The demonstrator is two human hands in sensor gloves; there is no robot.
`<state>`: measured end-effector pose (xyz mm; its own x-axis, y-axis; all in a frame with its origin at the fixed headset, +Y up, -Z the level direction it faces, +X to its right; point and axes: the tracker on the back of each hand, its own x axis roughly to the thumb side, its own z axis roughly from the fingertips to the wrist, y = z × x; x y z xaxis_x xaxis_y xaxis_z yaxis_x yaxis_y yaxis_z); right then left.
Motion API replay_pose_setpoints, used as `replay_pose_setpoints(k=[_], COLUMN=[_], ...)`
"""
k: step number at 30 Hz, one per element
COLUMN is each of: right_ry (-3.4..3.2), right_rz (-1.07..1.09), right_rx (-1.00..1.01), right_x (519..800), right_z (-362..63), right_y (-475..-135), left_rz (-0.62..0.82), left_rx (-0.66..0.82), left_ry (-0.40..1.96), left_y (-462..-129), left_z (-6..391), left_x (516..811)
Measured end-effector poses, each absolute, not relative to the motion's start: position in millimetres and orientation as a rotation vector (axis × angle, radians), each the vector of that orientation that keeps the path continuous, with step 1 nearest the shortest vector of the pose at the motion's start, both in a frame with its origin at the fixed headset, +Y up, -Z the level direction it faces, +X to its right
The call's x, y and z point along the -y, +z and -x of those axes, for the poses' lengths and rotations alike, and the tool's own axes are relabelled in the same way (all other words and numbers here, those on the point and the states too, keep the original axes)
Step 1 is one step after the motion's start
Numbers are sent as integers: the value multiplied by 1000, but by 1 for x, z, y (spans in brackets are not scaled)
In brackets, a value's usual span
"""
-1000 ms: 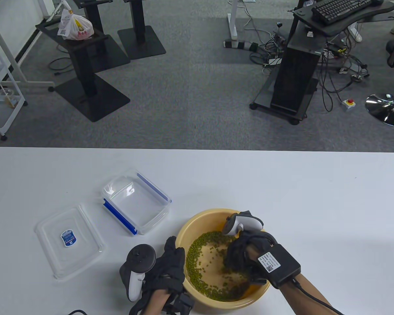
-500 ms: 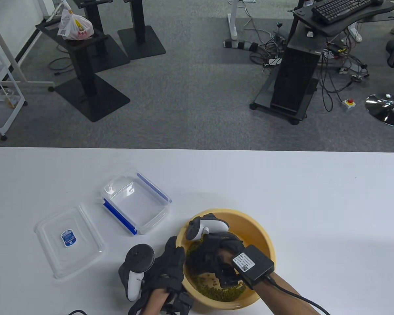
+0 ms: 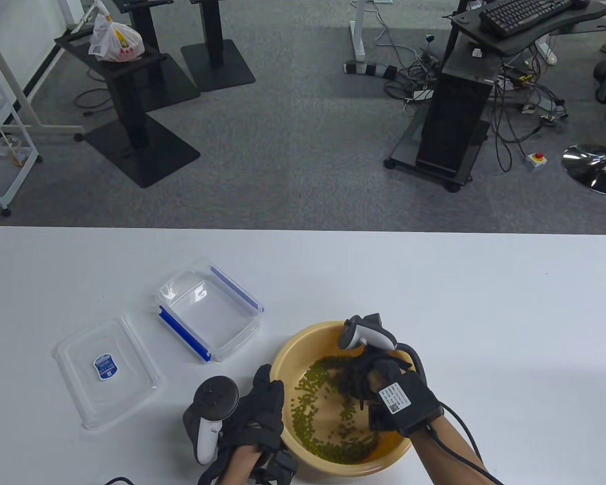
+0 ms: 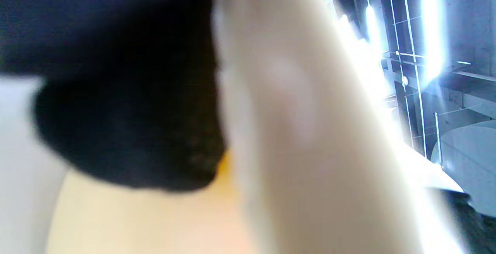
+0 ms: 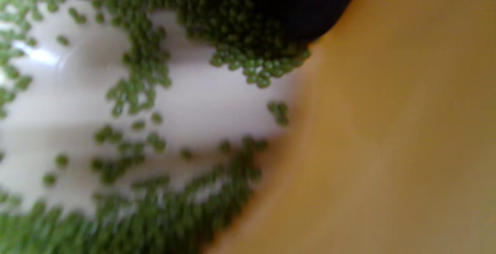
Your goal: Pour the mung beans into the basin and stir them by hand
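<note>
The mung beans (image 3: pixel 328 419) lie inside the yellow basin (image 3: pixel 303 348), which stands near the table's (image 3: pixel 485 303) near edge, slightly right of its middle. They form a crescent along the basin's left and near wall, with a thinner scatter toward the centre, where bare floor shows. The right hand (image 3: pixel 368 384) is down in the basin among the beans; half a second ago it lay at the left side of the bowl against the wall, and it has now swept back to the right and far side, leaving the left-hand beans uncovered. Its fingers point down into the beans and appear loosely bent, raking rather than gripping; the right wrist view shows dark fingertips (image 5: pixel 294 10) pushing a heap of beans ahead of them. The left hand (image 3: pixel 262 404) has stayed on the basin's left rim, fingers hooked over the edge, steadying it. The back-and-forth sweep suggests that pouring is finished and stirring is well under way. Outward, toward the table's left edge, the clear container (image 3: pixel 209 313) with blue clips sits empty, its lid (image 3: pixel 106 369) lying flat just beside it.
</note>
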<state>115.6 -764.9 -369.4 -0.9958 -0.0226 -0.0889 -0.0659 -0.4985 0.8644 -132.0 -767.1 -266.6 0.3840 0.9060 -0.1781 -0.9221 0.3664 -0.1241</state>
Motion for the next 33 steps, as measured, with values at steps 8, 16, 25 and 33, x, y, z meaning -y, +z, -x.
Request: replay_pose_setpoints(k=[8,16,25,33], right_ry=[2309,2408,2581,2703], right_rz=[-221,-373,-101,151], right_rx=[-2015,-1935,-1561,-1658], right_x=[771,768,767,774], right_z=[-84,-29,-34,-74], right_y=[-312,-320,-357,-366], left_rz=[214,233,247,237], left_rx=[-80,-74,-75,-72], left_ry=[1181,1209,1228,1224], left_y=[-267,-267,-267,-267], left_z=[130,131,132,131], left_x=[768,768,768,767])
